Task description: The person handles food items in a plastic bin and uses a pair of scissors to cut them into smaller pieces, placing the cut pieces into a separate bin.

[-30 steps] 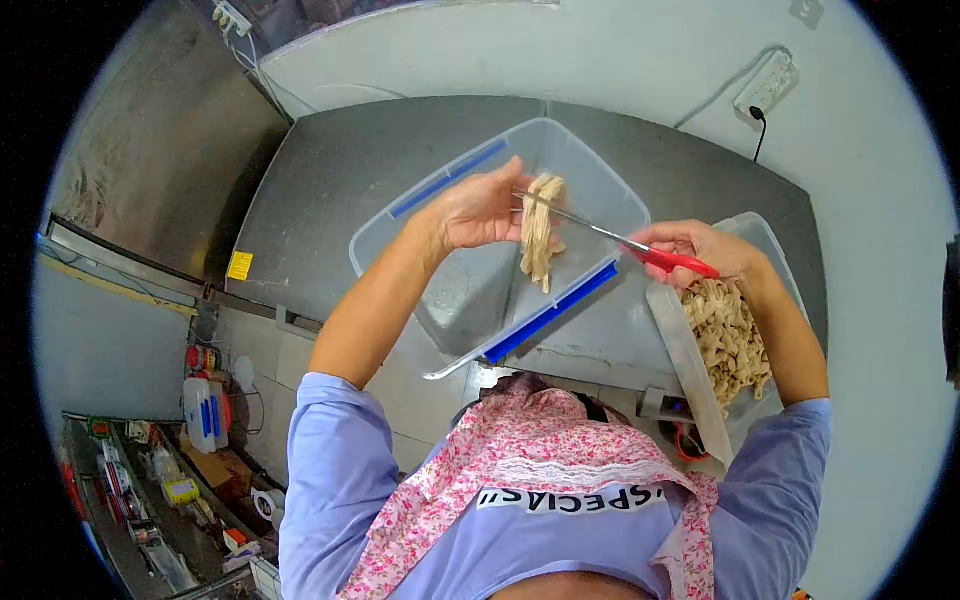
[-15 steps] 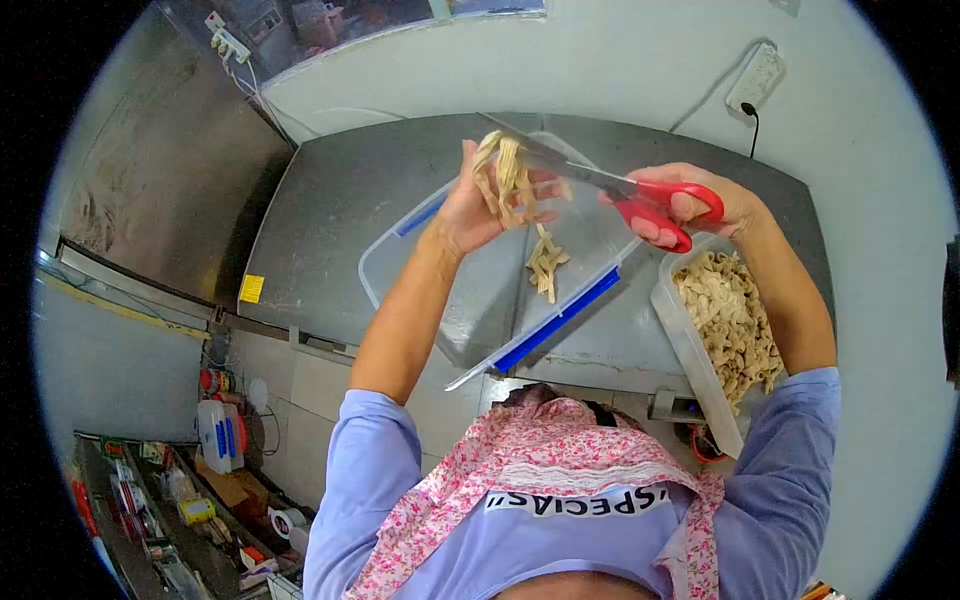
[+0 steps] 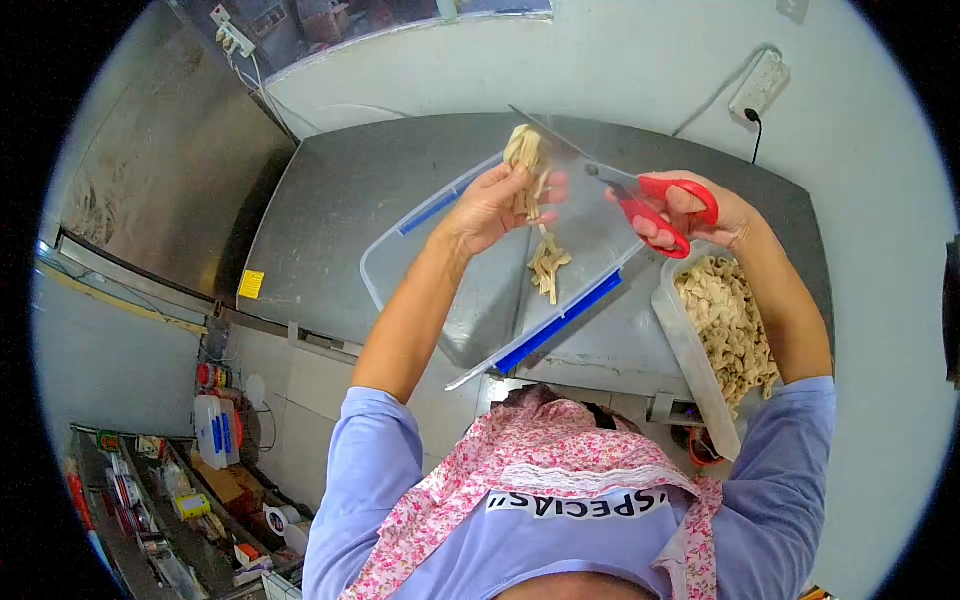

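Observation:
My left hand (image 3: 492,207) is closed around a bunch of pale beige food strips (image 3: 523,150), held above a clear plastic lid (image 3: 470,290) with blue clips. More cut strips (image 3: 548,268) lie in a small heap on that lid. In my right hand (image 3: 715,215) is a pair of scissors (image 3: 648,205) with red handles. Their blades are spread apart and point toward the strips, a little to the right of them. A translucent plastic tub (image 3: 690,345) full of the same beige pieces (image 3: 722,320) stands under my right forearm.
The grey metal table (image 3: 330,220) runs back to a white wall with a power strip (image 3: 760,85) at the right. A metal cabinet (image 3: 165,160) stands at the left. Below it, a low shelf (image 3: 190,530) holds tools, tape and boxes.
The scissor blades have opened wider and come away from the strips. My left hand has moved slightly right, and its bunch now stands more upright. The heap on the lid looks the same.

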Tool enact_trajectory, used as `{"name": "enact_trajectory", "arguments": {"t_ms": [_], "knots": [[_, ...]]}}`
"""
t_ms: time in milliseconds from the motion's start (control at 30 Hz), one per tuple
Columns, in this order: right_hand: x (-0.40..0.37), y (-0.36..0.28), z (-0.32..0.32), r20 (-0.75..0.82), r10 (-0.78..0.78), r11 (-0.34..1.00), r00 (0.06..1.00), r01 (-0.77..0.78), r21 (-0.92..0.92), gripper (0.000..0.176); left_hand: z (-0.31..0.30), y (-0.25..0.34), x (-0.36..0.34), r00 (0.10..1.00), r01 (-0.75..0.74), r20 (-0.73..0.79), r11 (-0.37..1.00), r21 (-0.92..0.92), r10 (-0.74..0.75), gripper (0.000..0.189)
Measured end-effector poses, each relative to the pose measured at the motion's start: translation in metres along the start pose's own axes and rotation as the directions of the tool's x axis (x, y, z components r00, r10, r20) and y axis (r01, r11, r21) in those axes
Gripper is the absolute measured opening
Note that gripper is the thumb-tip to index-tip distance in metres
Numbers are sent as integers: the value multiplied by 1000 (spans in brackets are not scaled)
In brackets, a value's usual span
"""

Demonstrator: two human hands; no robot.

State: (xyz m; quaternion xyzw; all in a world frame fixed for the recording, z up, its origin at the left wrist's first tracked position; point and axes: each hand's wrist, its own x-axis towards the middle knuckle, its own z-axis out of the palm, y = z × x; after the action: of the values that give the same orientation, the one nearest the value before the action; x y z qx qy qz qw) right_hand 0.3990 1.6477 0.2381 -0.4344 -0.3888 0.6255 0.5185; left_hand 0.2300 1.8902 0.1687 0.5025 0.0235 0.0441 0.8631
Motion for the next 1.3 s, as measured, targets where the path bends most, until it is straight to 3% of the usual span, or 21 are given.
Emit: {"name": "enact_trajectory", "arguments": {"t_ms": [33, 167, 267, 300, 400, 433, 600, 667, 733, 767, 800, 833, 867, 900, 967, 1033, 1133, 1200, 1267, 1300], "knots": [[0, -1, 1, -11, 11, 1000, 1000, -11, -7, 71, 3, -1, 0, 999, 11, -46, 1000, -4, -12, 35], [1, 5, 7, -10, -25, 999, 1000, 25, 36, 72, -5, -9, 5, 997, -37, -71, 997, 65, 41, 36], [2, 12, 8, -22, -48, 998, 999, 49, 49, 72, -5, -14, 6, 985, -72, -137, 970, 232, 106, 35], [1, 12, 12, -63, -19, 995, 998, 25, 93, 83, -6, -16, 7, 985, -82, -125, 958, 275, 120, 31], [1, 27, 9, -115, -25, 993, 993, 39, 114, 85, -8, -22, 4, 977, -132, -95, 887, 443, 193, 28], [1, 33, 8, -80, -57, 986, 995, 68, 153, 55, -9, -24, 4, 975, -134, -95, 871, 472, 201, 27], [-7, 64, 6, -169, 43, 976, 985, -5, 218, 43, -15, -39, -2, 971, -92, -100, 730, 677, 216, 26], [-18, 71, 8, -244, 91, 971, 966, -32, 236, 40, -21, -49, 1, 970, -87, -135, 808, 582, 202, 25], [-40, 61, 17, -266, -39, 973, 963, 98, 211, 36, -28, -58, 1, 977, 38, -184, 756, 654, 110, 25], [-44, 61, 7, -289, -34, 916, 957, 145, 374, 33, -24, -59, 1, 963, 185, -267, 769, 612, -19, 26], [-55, 55, 6, -406, -108, 970, 907, 185, 155, 40, -20, -59, 0, 925, 331, -352, 756, 565, -142, 27], [-67, 49, 4, -569, -162, 980, 806, 65, -186, 47, -22, -62, 2, 928, 370, -290, 687, 626, -235, 29], [-76, 44, -1, -671, -263, 870, 693, -130, -475, 55, -26, -63, 2, 916, 395, -242, 611, 686, -320, 32], [-85, 42, -13, -729, -282, 823, 623, -234, -518, 59, -28, -63, 2, 894, 404, -200, 530, 746, -400, 34], [-101, 46, -48, -813, -336, 707, 476, -442, -552, 66, -33, -62, 2, 908, 383, -243, 446, 809, -341, 41], [-100, 57, -89, -824, -398, 660, 403, -498, -563, 64, -30, -56, 7, 929, 340, -246, 381, 860, -276, 51], [-75, 79, -129, -751, -543, 510, 376, -563, -650, 51, -13, -50, 12, 956, 282, -199, 496, 821, -215, 62], [-37, 89, -158, -719, -534, 331, 444, -673, -661, 43, 1, -48, 14, 958, 259, -135, 555, 791, -254, 60], [-1, 77, -144, -871, -253, 320, 422, -813, -487, 36, 11, -54, 17, 959, 217, -61, 579, 786, -277, 57], [14, 82, -143, -883, -245, 303, 401, -833, -462, 33, 14, -59, 17, 959, 225, -65, 605, 763, -275, 53]]}}
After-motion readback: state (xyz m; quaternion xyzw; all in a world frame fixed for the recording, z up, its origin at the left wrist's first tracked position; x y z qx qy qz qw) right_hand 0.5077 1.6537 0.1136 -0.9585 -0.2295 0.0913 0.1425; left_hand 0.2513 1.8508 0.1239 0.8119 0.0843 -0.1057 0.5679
